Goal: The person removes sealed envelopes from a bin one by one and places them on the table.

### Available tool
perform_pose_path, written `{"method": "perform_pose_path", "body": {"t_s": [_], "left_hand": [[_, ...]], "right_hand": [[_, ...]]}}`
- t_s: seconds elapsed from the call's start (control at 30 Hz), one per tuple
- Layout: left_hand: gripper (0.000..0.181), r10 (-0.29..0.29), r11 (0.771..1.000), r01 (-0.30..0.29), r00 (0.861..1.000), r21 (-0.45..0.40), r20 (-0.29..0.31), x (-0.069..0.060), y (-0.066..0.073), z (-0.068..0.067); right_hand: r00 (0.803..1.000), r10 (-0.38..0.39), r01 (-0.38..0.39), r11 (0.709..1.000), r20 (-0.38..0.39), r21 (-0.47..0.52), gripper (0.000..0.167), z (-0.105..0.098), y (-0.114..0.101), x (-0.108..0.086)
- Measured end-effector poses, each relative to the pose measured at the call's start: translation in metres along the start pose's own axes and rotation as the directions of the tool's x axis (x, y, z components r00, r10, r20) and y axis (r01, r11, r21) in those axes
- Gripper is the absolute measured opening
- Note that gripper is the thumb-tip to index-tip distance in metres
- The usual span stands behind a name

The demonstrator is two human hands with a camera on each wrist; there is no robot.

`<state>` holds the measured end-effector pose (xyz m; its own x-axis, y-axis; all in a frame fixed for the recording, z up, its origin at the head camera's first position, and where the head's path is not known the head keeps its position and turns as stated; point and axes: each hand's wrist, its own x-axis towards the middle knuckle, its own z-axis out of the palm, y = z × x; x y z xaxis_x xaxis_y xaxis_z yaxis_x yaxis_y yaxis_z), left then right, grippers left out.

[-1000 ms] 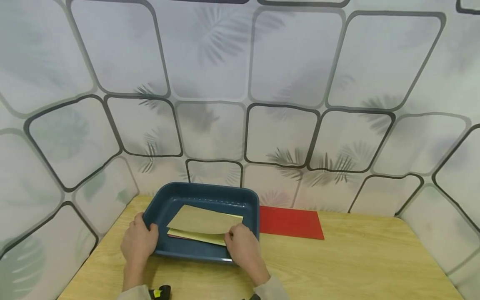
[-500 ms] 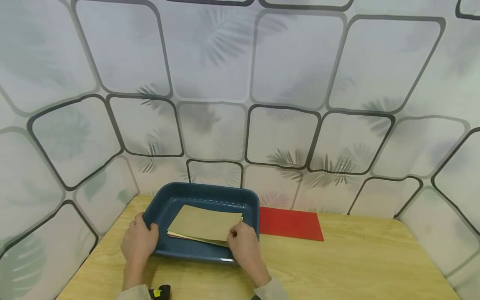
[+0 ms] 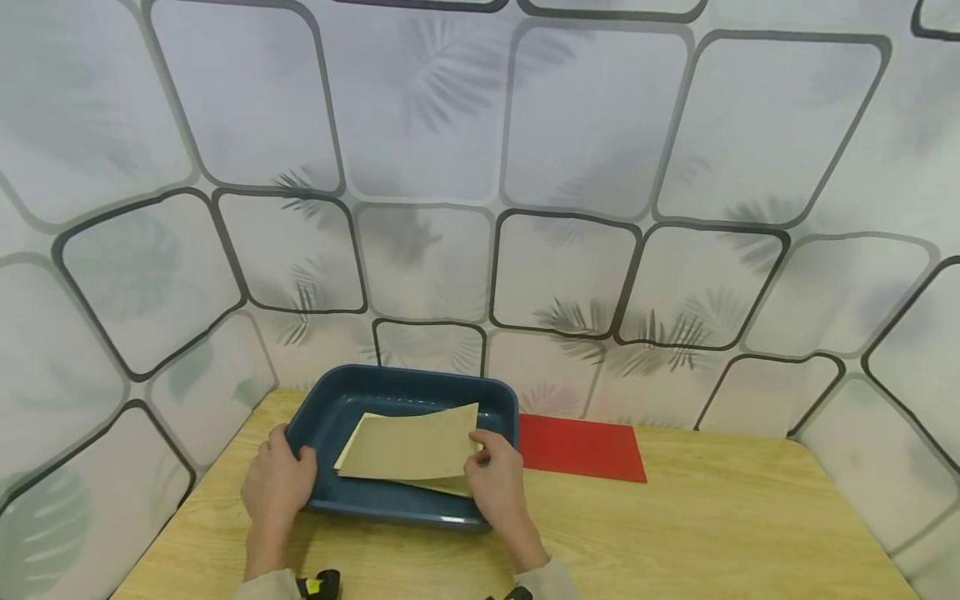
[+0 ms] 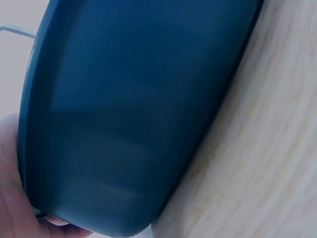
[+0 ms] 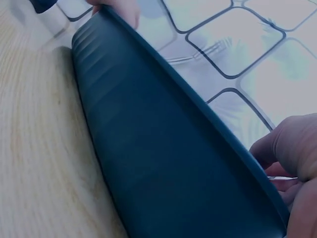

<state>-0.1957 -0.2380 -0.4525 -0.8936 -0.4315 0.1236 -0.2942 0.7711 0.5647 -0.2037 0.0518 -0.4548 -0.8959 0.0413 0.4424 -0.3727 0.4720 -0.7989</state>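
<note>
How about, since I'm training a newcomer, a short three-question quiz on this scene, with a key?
1. Multiple choice: what does the left grip hold? A, the red sheet; B, the blue tray.
2. True or false: the red sheet lies inside the tray.
3. Open: what colour is the top paper that the right grip holds?
Key: 1. B. 2. False: the red sheet lies on the table, outside the tray. 3. Tan.

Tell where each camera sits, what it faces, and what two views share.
Worn on head: looks forward, down at tray and papers; left hand, right hand show.
On left wrist: faces tray's outside; part of left hand shows.
On right wrist: faces tray's outside; right hand, part of left show.
Both wrist views share tray and table.
</note>
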Motion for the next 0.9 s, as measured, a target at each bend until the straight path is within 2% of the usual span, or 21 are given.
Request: {"method": "perform_pose_path", "body": {"t_s": [0.1,0.2,0.3,0.5,0.7,0.9], "left_hand": [[0.057,0.001,1.000,-0.001,1.000,-0.001,0.008,-0.0003,-0.0013,-0.0004],[0.057,0.000,1.000,0.000,1.000,0.001,0.006,-0.0004,-0.0024,-0.0002],[0.057,-0.004,1.000,0.004,1.000,0.002,0.004,-0.0007,-0.0029,0.0002],[0.057,0.002,1.000,-0.002,1.000,-0.002,0.005,-0.0004,-0.0022,0.0013],[0.057,0.006,1.000,-0.006,1.000,-0.011,-0.017,0.0008,-0.0004,0.0009],[0.058,0.000,1.000,0.000,1.000,-0.008,-0.004,0.0004,-0.0006,0.0014]], "right_hand": [[0.999,0.021,-0.023,0.998,0.024,0.050,0.030,-0.0023,-0.0013,-0.0007],[0.999,0.011,-0.014,0.998,0.039,0.062,0.030,-0.0027,-0.0008,-0.0008],[0.997,-0.007,0.002,0.998,0.075,0.060,0.032,-0.0026,-0.0005,-0.0012],[0.992,0.012,-0.017,0.999,0.127,0.037,0.029,-0.0035,-0.0014,-0.0024],[0.992,0.046,-0.054,0.996,0.122,0.069,0.035,-0.0045,-0.0011,0.0004],[0.997,0.050,-0.056,0.991,0.058,0.122,0.042,-0.0049,0.0021,0.0006]]}}
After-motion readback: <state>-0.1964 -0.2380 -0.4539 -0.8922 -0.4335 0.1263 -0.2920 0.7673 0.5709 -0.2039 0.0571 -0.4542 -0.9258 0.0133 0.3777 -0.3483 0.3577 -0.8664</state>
